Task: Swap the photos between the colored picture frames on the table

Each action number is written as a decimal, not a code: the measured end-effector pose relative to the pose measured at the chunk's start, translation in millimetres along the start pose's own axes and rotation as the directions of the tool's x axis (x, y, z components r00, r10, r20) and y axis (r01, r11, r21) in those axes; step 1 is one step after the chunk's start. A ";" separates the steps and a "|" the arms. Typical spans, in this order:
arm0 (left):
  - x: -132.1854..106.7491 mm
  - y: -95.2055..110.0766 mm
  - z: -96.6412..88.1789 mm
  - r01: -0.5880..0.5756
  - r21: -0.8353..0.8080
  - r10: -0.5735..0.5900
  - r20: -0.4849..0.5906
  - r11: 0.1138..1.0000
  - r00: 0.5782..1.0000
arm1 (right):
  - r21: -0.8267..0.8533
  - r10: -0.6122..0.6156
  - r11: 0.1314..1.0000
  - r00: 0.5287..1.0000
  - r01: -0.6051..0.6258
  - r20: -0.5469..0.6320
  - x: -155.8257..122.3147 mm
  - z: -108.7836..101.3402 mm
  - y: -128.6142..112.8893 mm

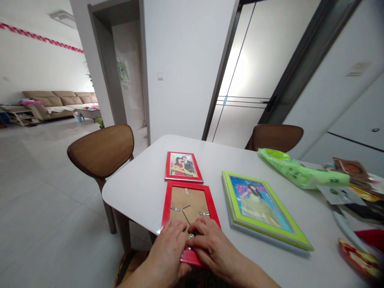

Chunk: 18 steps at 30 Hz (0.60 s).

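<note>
A red picture frame [187,202] lies face down at the near edge of the white table [141,188], its brown backing board and metal clips showing. My left hand [168,250] and my right hand [211,246] rest on its near end, fingertips pressed together around a small metal clip at the bottom of the backing. Just beyond it lies a smaller red frame [183,167] face up with a photo of two people. To the right lies a larger lime-green frame [264,208] with a picture of a figure in a dress.
A green plastic bag [300,172] and a pile of photos and papers [357,188] crowd the table's right side, with a red object [360,258] near the right corner. Wooden chairs stand at the left [102,150] and far side [276,137]. A sofa [54,102] sits in the far room.
</note>
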<state>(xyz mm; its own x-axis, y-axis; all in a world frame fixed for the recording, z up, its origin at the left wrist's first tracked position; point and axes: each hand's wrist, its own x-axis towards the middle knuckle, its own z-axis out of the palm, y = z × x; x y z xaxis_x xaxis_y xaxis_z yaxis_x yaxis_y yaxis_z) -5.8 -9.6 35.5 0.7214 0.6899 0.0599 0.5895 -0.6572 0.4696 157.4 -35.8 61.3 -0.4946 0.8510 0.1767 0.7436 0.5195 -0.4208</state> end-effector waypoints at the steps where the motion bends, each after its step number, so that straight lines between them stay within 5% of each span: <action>1: -0.5 -0.3 -0.2 -0.002 0.001 0.002 0.004 1.000 1.000 | 0.002 -0.012 1.000 1.000 0.012 0.002 -0.9 -1.3 -0.1; 18: -8.2 -3.3 -13.1 -0.066 -0.013 0.066 0.024 0.998 0.998 | -0.085 -0.127 0.988 0.991 0.131 0.045 -8.8 -7.7 0.5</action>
<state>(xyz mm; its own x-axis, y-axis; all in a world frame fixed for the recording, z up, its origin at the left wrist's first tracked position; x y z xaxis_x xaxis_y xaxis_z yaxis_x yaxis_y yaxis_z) -18.4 -9.1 45.0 0.7674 0.6374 0.0691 0.5363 -0.6972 0.4757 165.6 -42.4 66.3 -0.6049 0.7736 0.1886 0.7081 0.6310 -0.3171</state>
